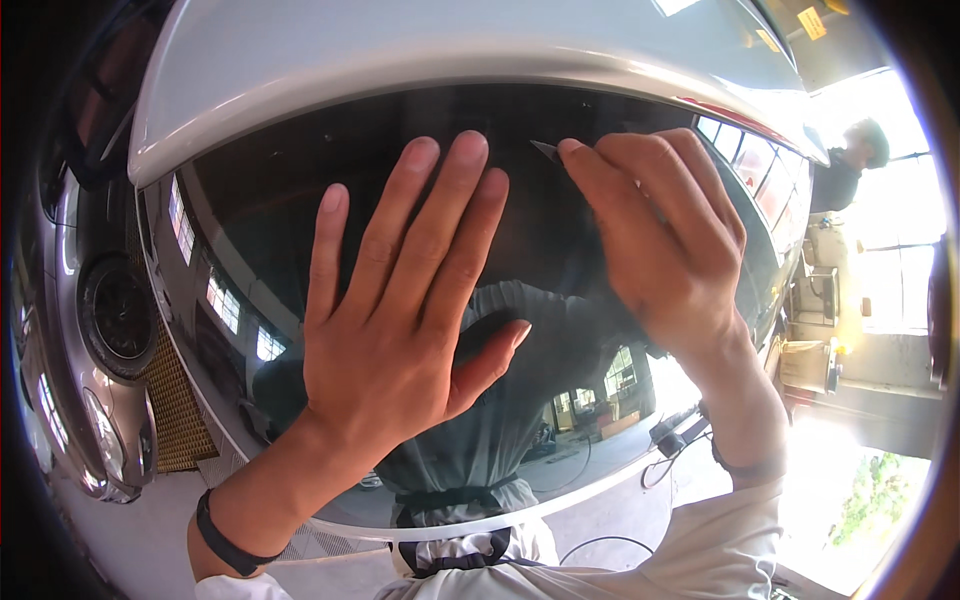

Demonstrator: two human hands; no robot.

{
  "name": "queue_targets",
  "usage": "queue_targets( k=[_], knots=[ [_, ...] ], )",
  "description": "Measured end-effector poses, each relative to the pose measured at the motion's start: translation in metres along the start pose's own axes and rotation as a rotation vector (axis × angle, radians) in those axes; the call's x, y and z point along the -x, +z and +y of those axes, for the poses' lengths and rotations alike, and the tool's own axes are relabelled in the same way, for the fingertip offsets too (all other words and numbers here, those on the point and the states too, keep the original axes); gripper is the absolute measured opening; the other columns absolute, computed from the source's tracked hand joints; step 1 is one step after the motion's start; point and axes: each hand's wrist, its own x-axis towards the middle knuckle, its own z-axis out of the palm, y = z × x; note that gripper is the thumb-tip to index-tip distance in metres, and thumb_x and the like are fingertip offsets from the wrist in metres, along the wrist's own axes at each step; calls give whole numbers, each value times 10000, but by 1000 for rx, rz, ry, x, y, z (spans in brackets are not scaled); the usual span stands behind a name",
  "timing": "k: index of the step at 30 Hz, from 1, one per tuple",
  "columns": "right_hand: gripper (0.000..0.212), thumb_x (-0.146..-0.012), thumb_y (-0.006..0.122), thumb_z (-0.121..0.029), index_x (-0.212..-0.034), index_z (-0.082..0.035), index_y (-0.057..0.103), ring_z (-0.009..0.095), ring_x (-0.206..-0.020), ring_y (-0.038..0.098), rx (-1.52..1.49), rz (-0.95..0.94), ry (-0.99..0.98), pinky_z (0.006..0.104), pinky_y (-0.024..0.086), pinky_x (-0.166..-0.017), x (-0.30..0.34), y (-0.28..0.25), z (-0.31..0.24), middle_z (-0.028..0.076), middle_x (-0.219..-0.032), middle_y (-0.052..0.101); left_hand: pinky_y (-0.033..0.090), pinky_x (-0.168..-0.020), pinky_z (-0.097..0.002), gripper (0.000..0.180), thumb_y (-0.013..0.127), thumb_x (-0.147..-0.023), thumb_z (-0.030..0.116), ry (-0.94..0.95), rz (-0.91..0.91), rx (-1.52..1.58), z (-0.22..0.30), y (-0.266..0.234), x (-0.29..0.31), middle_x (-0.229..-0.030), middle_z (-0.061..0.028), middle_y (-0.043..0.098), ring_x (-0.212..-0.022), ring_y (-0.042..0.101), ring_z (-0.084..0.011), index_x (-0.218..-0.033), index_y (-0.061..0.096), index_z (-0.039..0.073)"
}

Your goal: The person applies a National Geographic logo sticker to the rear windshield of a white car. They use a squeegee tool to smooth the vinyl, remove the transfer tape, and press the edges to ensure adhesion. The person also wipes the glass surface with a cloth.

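Observation:
A large, curved sheet of dark car glass (520, 240) spreads beneath both hands and mirrors the room. My left hand (395, 290) is open over it, fingers stretched toward the far edge and thumb out to the right; it appears to lie flat on the glass. To its right, my right hand (670, 230) is closed in a pinch around a small knife blade (544, 150). Only the blade's pointed grey tip shows past the fingertips, aimed left near the far edge of the glass. The rest of the blade is hidden, and I cannot tell whether the tip touches the glass.
Beyond the glass rises a white car body panel (450, 45). A dark car (110, 350) stands close on the left, beside a brown grating (180, 410). Another person (850, 165) is at the far right, by bright windows. A cable (605, 540) lies on the floor.

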Motion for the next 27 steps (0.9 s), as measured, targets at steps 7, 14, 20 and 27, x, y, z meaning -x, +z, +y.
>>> queue_targets(
  k=[7, 14, 20, 27],
  knots=[
    [284, -714, 745, 76, -979, -25, 744, 233, -773, 642, 1, -25, 145, 328, 533, -663, 23, -29, -5, 90, -906, 652, 211, -1229, -571, 866, 605, -934, 546, -18, 48, 30, 0, 3, -9, -1647, -137, 373, -1531, 338, -325, -1589, 366, 34],
    [198, -910, 721, 43, -1093, -32, 740, 182, -829, 669, 150, -18, 519, 307, 544, -708, 95, -98, 40, 87, -964, 694, 199, -1250, -555, 954, 585, -928, 634, -63, 156, 99, 42, 26, -52, -1649, -194, 331, -1543, 296, -340, -1570, 355, -33],
    [199, -889, 723, 46, -1071, -33, 740, 189, -811, 665, 99, 27, 441, 335, 531, -713, 94, -112, 96, 85, -949, 689, 228, -1264, -462, 994, 698, -863, 608, 442, -55, 144, 150, 64, -103, -1648, -151, 332, -1544, 269, -304, -1568, 368, -10],
    [269, -779, 731, 66, -1029, -32, 720, 265, -837, 646, 30, 89, 97, 361, 542, -695, 92, -71, 140, 82, -932, 630, 217, -1245, -545, 992, 675, -868, 634, 246, -149, 7, 89, 27, -89, -1662, -112, 336, -1544, 296, -309, -1602, 337, 60]
  ],
)
